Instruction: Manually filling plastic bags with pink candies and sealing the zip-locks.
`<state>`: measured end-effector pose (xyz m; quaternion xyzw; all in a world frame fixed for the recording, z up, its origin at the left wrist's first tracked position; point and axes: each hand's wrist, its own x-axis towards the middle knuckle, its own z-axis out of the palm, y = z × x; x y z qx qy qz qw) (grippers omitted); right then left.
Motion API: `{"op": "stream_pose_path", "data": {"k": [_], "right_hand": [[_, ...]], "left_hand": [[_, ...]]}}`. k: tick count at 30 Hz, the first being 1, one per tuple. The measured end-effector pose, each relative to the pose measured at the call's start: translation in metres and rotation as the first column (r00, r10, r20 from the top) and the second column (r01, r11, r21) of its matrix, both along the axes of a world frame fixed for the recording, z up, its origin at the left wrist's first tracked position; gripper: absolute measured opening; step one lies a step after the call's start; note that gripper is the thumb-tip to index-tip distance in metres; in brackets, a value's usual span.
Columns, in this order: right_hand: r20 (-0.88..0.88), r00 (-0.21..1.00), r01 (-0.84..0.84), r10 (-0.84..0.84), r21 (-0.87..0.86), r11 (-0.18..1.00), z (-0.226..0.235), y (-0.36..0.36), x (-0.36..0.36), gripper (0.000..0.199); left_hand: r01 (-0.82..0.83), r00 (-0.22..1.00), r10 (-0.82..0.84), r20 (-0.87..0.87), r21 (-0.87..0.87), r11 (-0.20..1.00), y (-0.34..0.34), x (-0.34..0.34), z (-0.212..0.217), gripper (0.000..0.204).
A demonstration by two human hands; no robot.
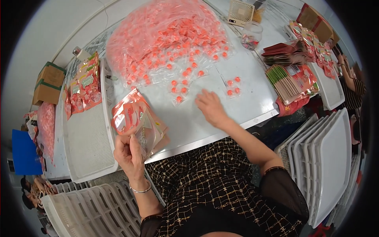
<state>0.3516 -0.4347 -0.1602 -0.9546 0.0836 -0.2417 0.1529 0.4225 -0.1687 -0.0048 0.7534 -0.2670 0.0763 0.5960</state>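
My left hand (130,152) pinches a small stack of red and clear pouches (136,118) by the lower edge. It holds them up at the table's front left. Slightly blurred, my right hand (211,106) reaches over the white table (183,132), fingers loosely bent and apart, with nothing visible in them. Beyond its fingertips lies a loose group of red-orange round candies in clear wrappers (179,90). A smaller group of wrapped candies (233,87) sits to its right. Behind both, a big clear plastic bag (166,35) spills many more candies towards me.
On the left, a white tray (89,146) bears filled pouches (85,85) at its far end. Pouch stacks (284,81), a clear jar (251,35) and a small fan (240,12) occupy the right side. Stacked trays stand at lower left (90,209) and lower right (325,166).
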Motion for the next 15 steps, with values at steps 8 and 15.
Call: {"op": "stream_pose_path", "data": {"k": [8, 15], "right_hand": [[0.074, 0.991, -0.13, 0.111, 0.363, 0.923, 0.025, 0.004, 0.0, 0.027], [-0.196, 0.946, -0.263, 0.26, 0.011, 0.965, 0.027, -0.031, 0.003, 0.035]], "left_hand": [[-0.004, 1.0, 0.004, -0.009, -0.016, 1.0, 0.012, -0.001, -0.001, 0.018], [0.034, 0.999, -0.034, 0.011, -0.011, 0.999, 0.007, -0.001, -0.001, 0.016]]}}
